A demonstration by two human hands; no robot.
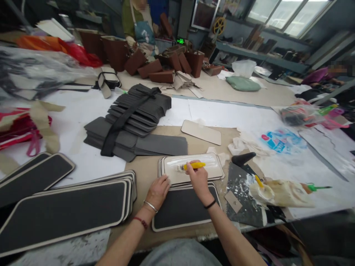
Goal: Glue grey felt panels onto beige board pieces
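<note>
My right hand (197,178) grips a yellow-handled brush (194,166), its bristle end resting on a shiny, wet-looking cream panel (206,168). That panel tops a small stack of cream panels. My left hand (158,190) presses its fingers on the stack's left edge. A dark grey panel with a cream border (180,207) lies under the stack, nearer me. To the right, a glue-caked pot (262,192) with another yellow brush sits on a smeared dark board (241,199).
Stacks of dark bordered panels (63,210) lie at the left. A tied bundle of grey pieces (135,111) sits behind, and a loose cream panel (201,132) nearby. Brown bags (166,62) stand at the far end, where a person in an apron (140,26) works.
</note>
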